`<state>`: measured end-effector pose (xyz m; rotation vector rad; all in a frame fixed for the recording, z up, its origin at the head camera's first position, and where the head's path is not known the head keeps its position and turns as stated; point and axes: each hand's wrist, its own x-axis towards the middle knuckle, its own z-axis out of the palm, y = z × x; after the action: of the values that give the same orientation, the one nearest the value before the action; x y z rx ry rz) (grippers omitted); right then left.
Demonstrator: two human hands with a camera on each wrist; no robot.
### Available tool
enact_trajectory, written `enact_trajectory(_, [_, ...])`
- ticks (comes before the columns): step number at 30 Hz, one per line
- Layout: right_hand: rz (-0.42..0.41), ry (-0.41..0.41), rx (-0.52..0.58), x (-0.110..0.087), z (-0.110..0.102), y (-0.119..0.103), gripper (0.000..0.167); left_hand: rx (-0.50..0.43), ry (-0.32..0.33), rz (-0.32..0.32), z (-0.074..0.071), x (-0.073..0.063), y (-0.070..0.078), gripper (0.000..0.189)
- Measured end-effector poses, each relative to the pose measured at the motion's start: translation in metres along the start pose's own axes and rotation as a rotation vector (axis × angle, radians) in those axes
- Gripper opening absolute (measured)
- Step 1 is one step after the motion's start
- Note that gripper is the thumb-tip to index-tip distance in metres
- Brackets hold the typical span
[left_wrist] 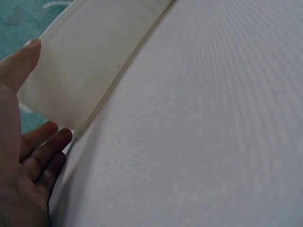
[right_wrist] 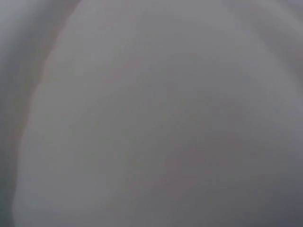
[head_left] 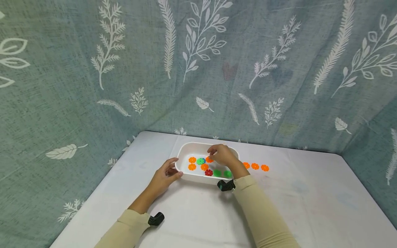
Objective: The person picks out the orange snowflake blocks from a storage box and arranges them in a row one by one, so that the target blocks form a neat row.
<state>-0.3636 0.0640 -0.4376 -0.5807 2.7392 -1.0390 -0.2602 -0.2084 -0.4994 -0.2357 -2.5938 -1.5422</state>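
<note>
A white plastic tray sits on the table, holding small notched discs shaped like flowers. My left hand grips its left end. In the left wrist view the thumb lies at the rim and the fingers bend round the corner. My right hand reaches into the tray, its fingertips pinching an orange disc. Close by lie a green disc overlapping a blue one, several more orange discs, a red disc and green discs. A blurred pale surface fills the right wrist view.
Three orange discs lie in a row on the white tabletop, right of the tray and beyond the right forearm. A leaf-patterned cloth hangs behind the table and along its sides.
</note>
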Motion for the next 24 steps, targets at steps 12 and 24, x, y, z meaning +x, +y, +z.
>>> enact_trajectory(12, [0.088,-0.018,-0.069,0.004,0.012,0.006,0.039,0.007,0.004,0.005,-0.001,0.003,-0.001,0.075])
enact_trajectory(24, [0.122,-0.082,-0.187,0.002,0.014,0.008,0.036,-0.006,-0.002,0.002,0.000,0.003,-0.001,0.074])
